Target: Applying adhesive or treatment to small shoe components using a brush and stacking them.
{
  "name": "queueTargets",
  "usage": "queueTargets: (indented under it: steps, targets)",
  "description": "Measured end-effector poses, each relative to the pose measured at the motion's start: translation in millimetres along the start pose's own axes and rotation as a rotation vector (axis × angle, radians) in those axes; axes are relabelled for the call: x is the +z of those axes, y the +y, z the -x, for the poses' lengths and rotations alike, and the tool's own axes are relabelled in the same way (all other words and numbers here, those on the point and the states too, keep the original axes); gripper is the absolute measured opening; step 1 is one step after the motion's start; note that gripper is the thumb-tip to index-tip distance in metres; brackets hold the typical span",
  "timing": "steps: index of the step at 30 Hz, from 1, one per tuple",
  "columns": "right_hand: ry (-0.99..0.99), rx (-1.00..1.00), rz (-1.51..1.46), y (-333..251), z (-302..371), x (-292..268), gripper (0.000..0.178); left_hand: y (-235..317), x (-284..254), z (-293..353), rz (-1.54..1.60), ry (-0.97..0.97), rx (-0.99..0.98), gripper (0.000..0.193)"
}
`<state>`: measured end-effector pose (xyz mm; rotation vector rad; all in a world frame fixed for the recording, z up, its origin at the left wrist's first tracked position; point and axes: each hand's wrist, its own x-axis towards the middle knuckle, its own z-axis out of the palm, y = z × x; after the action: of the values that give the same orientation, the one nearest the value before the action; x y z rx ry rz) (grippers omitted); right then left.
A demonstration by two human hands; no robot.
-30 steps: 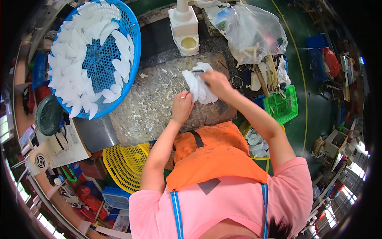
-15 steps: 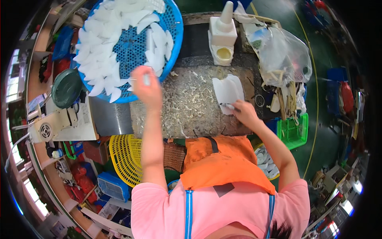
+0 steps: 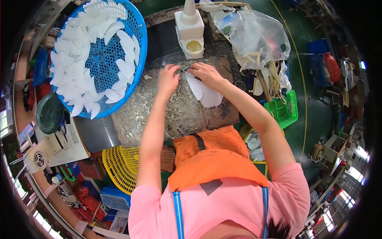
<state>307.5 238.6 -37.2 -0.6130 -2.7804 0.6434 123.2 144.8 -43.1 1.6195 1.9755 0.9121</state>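
Over the worn work board (image 3: 139,129), my two hands are close together. My left hand (image 3: 168,81) has its fingers curled into a pinch; whatever they hold is too small to make out. My right hand (image 3: 206,74) is closed at the far end of a few thin white curved pieces (image 3: 210,96), which lie overlapping on the board. A small dark thing shows under its fingers, its kind unclear. Dried, stringy pale residue covers much of the board. To the left stands a big blue mesh basket (image 3: 142,47) holding many similar white pieces (image 3: 71,65) around its inner wall.
Beyond the board is a white cone-topped bottle (image 3: 190,26) beside a tub of yellowish stuff (image 3: 194,46). A clear plastic bag (image 3: 258,40) and wooden sticks (image 3: 274,79) are at the right. A green basket (image 3: 284,109) sits lower right, a yellow basket (image 3: 119,167) lower left.
My left hand has come from the blue basket's edge to the board, beside my right hand. My right hand has moved to the white pieces' far end. The whole view has shifted.
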Motion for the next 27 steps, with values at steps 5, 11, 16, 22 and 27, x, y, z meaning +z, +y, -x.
queueTargets:
  steps: [5, 11, 16, 22, 27]
  targets:
    - [-0.044, -0.076, 0.006, -5.0, 35.3, 5.7, 0.025, -19.3, 39.4, -20.1, -0.035, -0.155, -0.07, 0.037]
    - [-0.154, -0.258, -0.048, -24.1, 82.7, -21.7, 0.023, 8.8, 32.4, -20.6, -0.276, -0.172, 0.014, 0.033]
    - [0.096, 0.231, -0.027, 26.1, -2.9, -39.1, 0.021, -5.9, 27.6, -16.9, -0.051, -0.217, -0.076, 0.019]
    - [0.265, 0.199, -0.016, 37.2, -42.2, -37.3, 0.027, 77.5, -33.0, 34.3, 0.166, 0.317, -0.07, 0.009]
    - [0.407, 0.325, -0.087, 42.2, -48.9, -29.3, 0.027, 57.8, 46.4, 87.8, -0.177, 0.13, 0.207, 0.018]
